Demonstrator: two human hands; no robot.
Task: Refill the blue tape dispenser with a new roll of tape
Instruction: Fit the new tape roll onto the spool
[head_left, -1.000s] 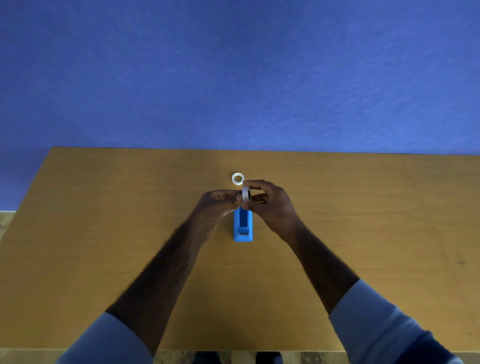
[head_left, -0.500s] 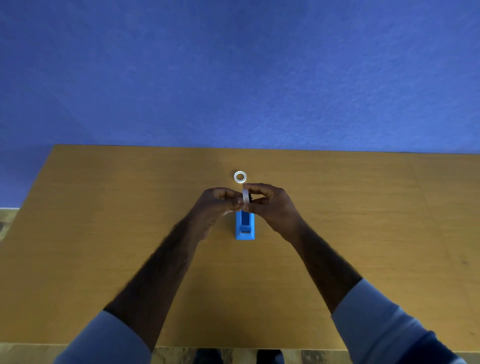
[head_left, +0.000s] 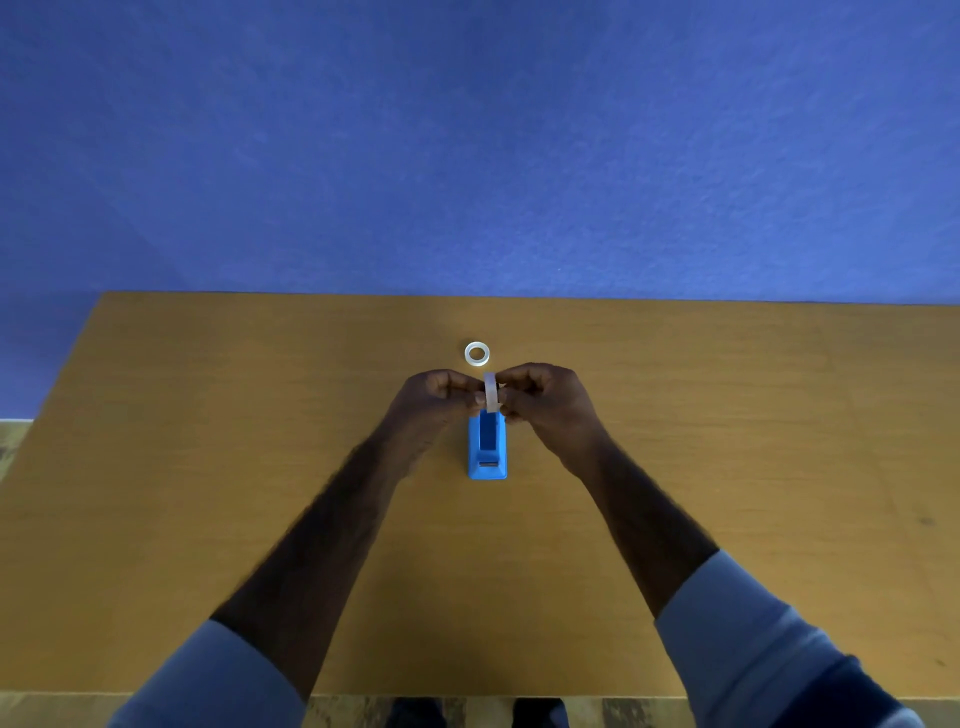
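Observation:
A blue tape dispenser stands on the wooden table, its cutter end toward me and its slot showing dark. Just above its far end a pale roll of tape stands on edge. My left hand pinches it from the left and my right hand pinches it from the right, fingers curled. A second small whitish ring lies flat on the table just beyond my hands.
The table runs up to a blue wall at the back. Its left edge and near edge are in view, with floor beyond them.
Both hands with the roll between them have stayed over the dispenser's far end, shifting only slightly. The ring on the table has not moved.

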